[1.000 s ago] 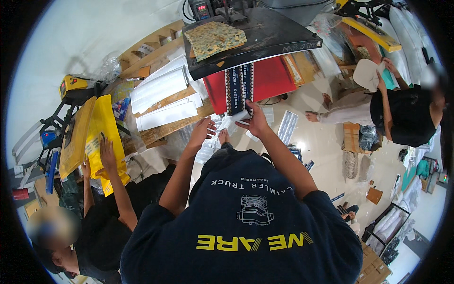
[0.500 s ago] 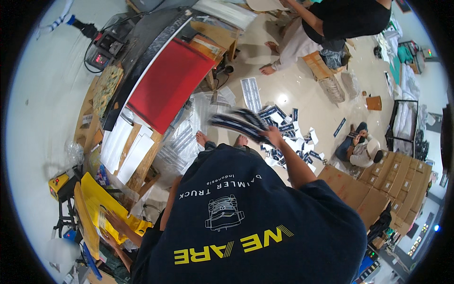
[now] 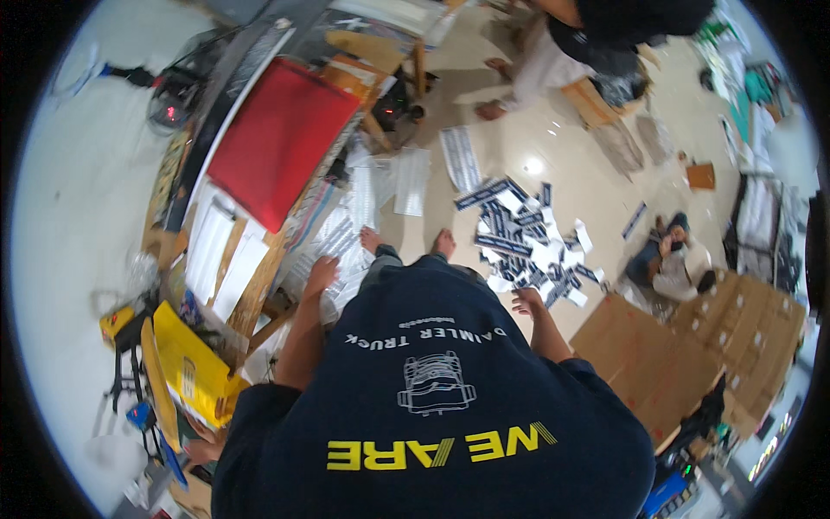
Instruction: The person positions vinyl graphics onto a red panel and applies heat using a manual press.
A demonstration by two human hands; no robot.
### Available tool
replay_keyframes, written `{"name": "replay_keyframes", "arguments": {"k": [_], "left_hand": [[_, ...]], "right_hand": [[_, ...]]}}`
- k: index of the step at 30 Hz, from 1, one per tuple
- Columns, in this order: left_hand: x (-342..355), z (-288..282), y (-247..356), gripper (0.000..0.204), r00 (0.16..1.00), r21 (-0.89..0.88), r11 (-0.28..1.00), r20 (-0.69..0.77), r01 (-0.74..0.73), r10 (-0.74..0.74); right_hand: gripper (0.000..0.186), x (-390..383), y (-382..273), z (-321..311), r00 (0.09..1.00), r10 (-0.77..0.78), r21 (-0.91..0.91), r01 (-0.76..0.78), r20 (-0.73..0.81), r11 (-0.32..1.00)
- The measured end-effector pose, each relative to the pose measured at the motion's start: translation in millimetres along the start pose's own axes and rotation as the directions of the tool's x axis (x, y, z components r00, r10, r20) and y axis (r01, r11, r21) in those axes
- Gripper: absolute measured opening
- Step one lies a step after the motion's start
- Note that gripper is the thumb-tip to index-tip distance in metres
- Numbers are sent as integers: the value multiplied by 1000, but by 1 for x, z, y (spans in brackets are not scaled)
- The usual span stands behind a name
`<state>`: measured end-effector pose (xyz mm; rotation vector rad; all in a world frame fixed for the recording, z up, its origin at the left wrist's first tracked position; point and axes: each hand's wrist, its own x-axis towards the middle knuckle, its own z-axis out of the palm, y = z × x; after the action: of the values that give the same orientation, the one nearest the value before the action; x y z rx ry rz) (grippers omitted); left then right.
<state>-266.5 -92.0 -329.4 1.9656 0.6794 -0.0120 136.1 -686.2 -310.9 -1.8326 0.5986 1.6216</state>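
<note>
Two bare hands are being held low over sheets and strips scattered on the floor.

The left hand (image 3: 322,272) is being rested, grip released and fingers spread, on white printed sheets (image 3: 341,246) lying beside the red panel (image 3: 278,140) on the surface. The right hand (image 3: 527,303) is being hung open and empty, just beside a heap of dark-and-white strips (image 3: 523,242), too many to be counted. Two bare feet (image 3: 406,244) are being shown between both.

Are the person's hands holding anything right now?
No. The right hand hangs open above the scattered strips; the left hand rests open on paper sheets.
</note>
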Motion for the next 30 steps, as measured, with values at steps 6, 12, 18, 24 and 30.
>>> {"name": "replay_keyframes", "arguments": {"k": [6,12,18,24,30], "left_hand": [[71,54,105,36,949,-296,904,161,309,-272],[58,51,203,39,940,-71,942,-73,328,-333],[-41,38,149,39,726,-391,830,-420,397,-545],[-77,-31,132,51,502,-117,772,-697,624,-512],[-68,-158,125,64,451,39,740,-813,672,-367]], "right_hand": [[33,-14,-157,104,768,-600,-663,570,222,485],[28,44,-232,62,309,-619,-672,529,722,-519],[32,61,-286,67,582,-144,-477,471,800,-742],[34,111,-338,72,603,-197,-616,639,773,-460],[21,-1,-410,219,755,-410,-735,632,512,246]]}}
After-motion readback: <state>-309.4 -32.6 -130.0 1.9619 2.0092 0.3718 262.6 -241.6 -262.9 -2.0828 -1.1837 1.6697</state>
